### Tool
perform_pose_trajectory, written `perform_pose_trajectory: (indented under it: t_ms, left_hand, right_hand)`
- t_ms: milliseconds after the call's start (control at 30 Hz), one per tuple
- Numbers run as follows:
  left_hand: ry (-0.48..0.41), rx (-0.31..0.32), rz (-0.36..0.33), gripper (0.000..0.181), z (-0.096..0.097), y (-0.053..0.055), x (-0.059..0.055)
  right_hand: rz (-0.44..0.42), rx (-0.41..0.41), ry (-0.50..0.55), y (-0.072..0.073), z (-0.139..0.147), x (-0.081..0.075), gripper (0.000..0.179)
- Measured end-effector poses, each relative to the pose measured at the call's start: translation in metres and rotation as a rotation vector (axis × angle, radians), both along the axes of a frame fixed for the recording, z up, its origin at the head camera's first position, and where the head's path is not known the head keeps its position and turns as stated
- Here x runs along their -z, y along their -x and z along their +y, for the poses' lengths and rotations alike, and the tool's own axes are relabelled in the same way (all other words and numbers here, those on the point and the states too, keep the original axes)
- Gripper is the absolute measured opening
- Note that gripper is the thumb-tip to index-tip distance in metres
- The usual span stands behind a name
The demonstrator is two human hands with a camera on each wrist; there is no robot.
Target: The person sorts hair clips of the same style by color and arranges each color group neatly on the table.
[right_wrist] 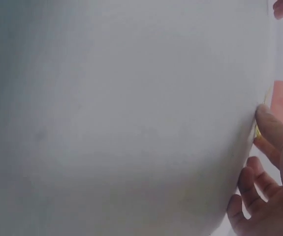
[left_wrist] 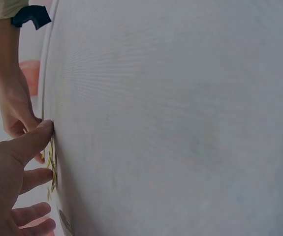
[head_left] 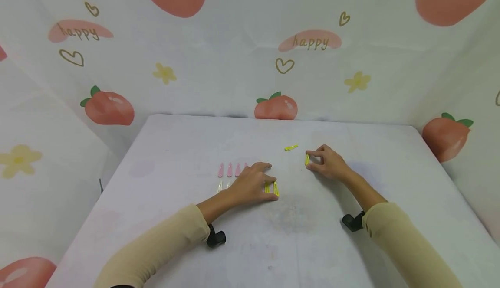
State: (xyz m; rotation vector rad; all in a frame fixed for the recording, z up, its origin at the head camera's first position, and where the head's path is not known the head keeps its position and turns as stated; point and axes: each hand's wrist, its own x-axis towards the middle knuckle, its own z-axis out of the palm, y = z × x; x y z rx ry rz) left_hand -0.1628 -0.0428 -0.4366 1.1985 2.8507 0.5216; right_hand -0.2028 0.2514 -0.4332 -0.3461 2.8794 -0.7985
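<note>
My left hand pinches the two ends of a yellow snap hair clip between thumb and index finger, at the table surface. Just left of it lies another yellow clip, partly under the fingers. Farther right, my right hand holds a yellow hair clip endwise between thumb and index finger. One more yellow clip lies by itself behind and to the left of that hand. In both wrist views the clips show only as thin yellow slivers by the fingertips.
A row of pink hair clips lies left of the left hand, its right end partly covered. Pale clips lie in front of that row, mostly behind the left hand and wrist. All rest on a white table before a fruit-printed cloth.
</note>
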Motion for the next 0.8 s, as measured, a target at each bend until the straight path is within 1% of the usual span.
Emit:
perform_pose_trajectory:
  t_ms: [100,200,400,467,600,800]
  left_hand:
    - [0.003,-0.013,-0.012,0.053,0.0,0.0,0.001]
    - [0.009,-0.024,-0.025,0.054,0.001,0.0,0.0]
    - [0.018,-0.027,-0.038,0.055,0.002,0.002,-0.001]
    - [0.018,-0.025,-0.039,0.055,0.002,0.003,-0.001]
    - [0.006,-0.03,-0.049,0.055,0.002,0.003,-0.002]
    - [-0.003,-0.028,-0.072,0.055,0.002,0.003,-0.004]
  right_hand:
    - [0.032,-0.051,0.025,-0.005,0.001,-0.001,0.053]
    - [0.068,-0.116,0.04,-0.012,-0.003,-0.003,0.053]
    - [0.152,-0.3,0.039,-0.038,-0.024,-0.005,0.046]
    - [0.165,-0.345,0.036,-0.046,-0.032,-0.005,0.045]
    - [0.163,-0.376,0.031,-0.056,-0.046,-0.005,0.047]
    - [0.164,-0.367,0.005,-0.06,-0.053,-0.003,0.047]
